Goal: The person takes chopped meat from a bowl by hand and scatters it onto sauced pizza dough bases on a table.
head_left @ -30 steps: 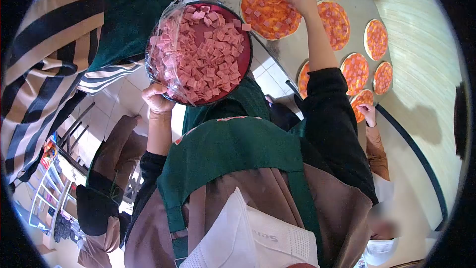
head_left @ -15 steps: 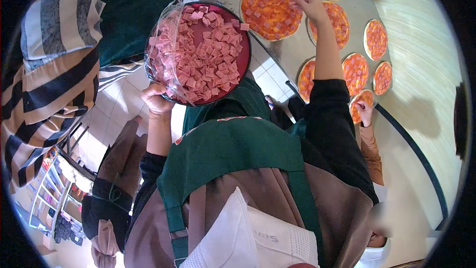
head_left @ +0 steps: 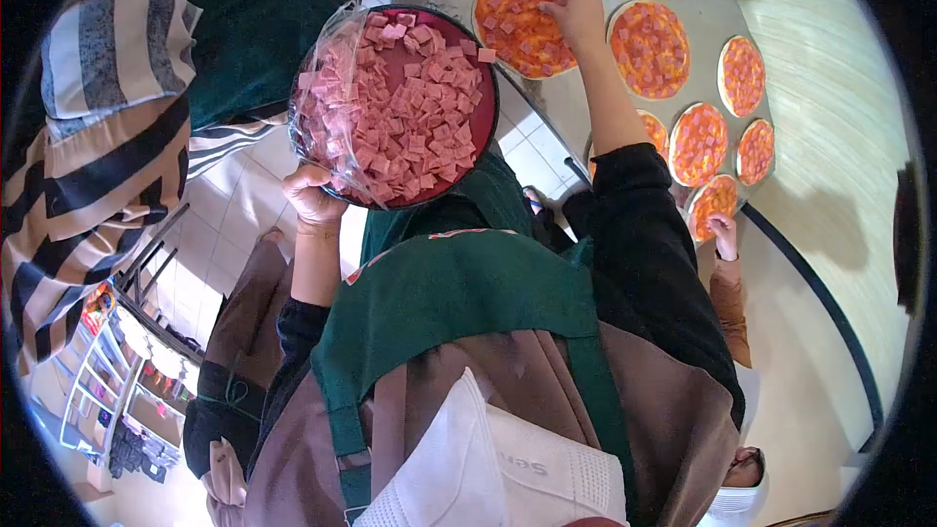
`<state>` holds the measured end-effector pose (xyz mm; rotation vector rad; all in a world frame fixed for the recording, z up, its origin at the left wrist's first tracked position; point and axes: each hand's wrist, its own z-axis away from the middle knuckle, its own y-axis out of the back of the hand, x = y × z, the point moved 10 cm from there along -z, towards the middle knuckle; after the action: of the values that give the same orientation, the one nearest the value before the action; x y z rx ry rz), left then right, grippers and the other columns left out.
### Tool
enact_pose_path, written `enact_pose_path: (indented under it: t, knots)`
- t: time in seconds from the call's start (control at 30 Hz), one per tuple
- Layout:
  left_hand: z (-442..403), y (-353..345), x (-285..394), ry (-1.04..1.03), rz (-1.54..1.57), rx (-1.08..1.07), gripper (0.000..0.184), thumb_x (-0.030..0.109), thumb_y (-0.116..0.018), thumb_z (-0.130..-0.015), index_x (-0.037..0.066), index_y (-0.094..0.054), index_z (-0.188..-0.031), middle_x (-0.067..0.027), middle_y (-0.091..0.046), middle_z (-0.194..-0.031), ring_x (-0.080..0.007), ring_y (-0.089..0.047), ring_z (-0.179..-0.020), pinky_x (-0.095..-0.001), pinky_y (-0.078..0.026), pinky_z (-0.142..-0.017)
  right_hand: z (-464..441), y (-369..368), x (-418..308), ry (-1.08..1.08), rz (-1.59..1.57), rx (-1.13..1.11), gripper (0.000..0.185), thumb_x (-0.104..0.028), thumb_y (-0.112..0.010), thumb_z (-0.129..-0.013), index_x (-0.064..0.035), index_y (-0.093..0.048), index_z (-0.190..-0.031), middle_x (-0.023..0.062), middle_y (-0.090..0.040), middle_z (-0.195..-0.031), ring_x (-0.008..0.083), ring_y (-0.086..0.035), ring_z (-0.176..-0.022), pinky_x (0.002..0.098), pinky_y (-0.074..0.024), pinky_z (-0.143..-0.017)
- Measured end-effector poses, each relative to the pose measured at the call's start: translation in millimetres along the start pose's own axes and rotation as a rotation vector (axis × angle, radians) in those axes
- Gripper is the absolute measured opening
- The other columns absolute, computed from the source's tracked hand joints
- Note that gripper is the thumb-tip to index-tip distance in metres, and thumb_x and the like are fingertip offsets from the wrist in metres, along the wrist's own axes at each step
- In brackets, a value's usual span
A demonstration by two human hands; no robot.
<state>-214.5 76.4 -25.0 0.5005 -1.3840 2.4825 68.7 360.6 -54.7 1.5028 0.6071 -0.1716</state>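
Note:
My left hand (head_left: 314,197) grips the near rim of a round dark-edged tray (head_left: 394,57) with a red inside. Pink square meat pieces (head_left: 415,137) are heaped in it, and clear plastic (head_left: 327,107) covers its left side. Over the right part of a large sauced pizza base (head_left: 517,24), my right hand (head_left: 574,15) has its fingertips pinched together close to the surface; what they hold, if anything, is too small to make out. Meat squares are scattered on that base.
More topped bases, one of them a pizza (head_left: 649,49), lie on the metal table (head_left: 576,102). A co-worker's hand (head_left: 722,234) touches a small pizza (head_left: 714,203) at its near end. Another person in striped cloth (head_left: 107,195) stands at the left.
My right hand has moved left and inward over the large base, its fingers drawn closer together. The tray has barely moved. The co-worker's hand has shifted slightly at the small pizza.

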Motion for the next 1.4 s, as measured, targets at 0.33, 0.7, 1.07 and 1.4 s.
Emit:
enact_pose_path:
  t: [0.33,0.7,1.07,1.4]
  knots:
    - [1.5,-8.2,-1.2,-0.006,-0.005,-0.01,0.076,0.008,-0.045,-0.045,-0.002,-0.037,-0.12,-0.0133,-0.046,-0.117,-0.0302,-0.043,-0.107,-0.0378,-0.03,-0.097,16.5,-10.8,74.9,-0.331,-0.729,-0.102,0.023,-0.007,-0.054,-0.076,0.0057,-0.05,-0.095,0.0137,-0.061,-0.08,0.0172,-0.061,-0.07,0.0271,-0.0478,-0.062]
    - [0.0,-0.7,-0.2,0.028,0.017,-0.023,0.074,0.006,-0.045,-0.045,-0.001,-0.038,-0.119,-0.0133,-0.048,-0.115,-0.0306,-0.044,-0.106,-0.0378,-0.031,-0.096,19.3,11.4,23.8,-0.12,-0.017,-0.015,0.019,-0.013,-0.063,-0.071,0.0031,-0.059,-0.08,0.014,-0.062,-0.074,0.0193,-0.061,-0.064,0.0297,-0.0477,-0.059]
    - [1.6,0.4,-0.8,0.012,-0.001,-0.029,0.075,0.008,-0.044,-0.046,-0.001,-0.037,-0.12,-0.0128,-0.047,-0.117,-0.0288,-0.044,-0.107,-0.0375,-0.03,-0.097,38.5,-27.9,63.9,-0.309,-0.705,-0.101,0.02,-0.011,-0.06,-0.074,0.0022,-0.059,-0.089,0.0115,-0.062,-0.077,0.0158,-0.062,-0.067,0.0279,-0.0481,-0.06]
    - [0.3,-7.8,-3.5,0.03,0.002,-0.056,0.076,0.007,-0.044,-0.046,-0.001,-0.036,-0.121,-0.0131,-0.046,-0.118,-0.0298,-0.043,-0.108,-0.0386,-0.03,-0.097,23.6,-8.1,-2.5,-0.037,-0.033,-0.008,0.021,-0.016,-0.066,-0.066,-0.0021,-0.062,-0.081,0.0133,-0.062,-0.075,0.0263,-0.059,-0.07,0.0332,-0.0455,-0.065]
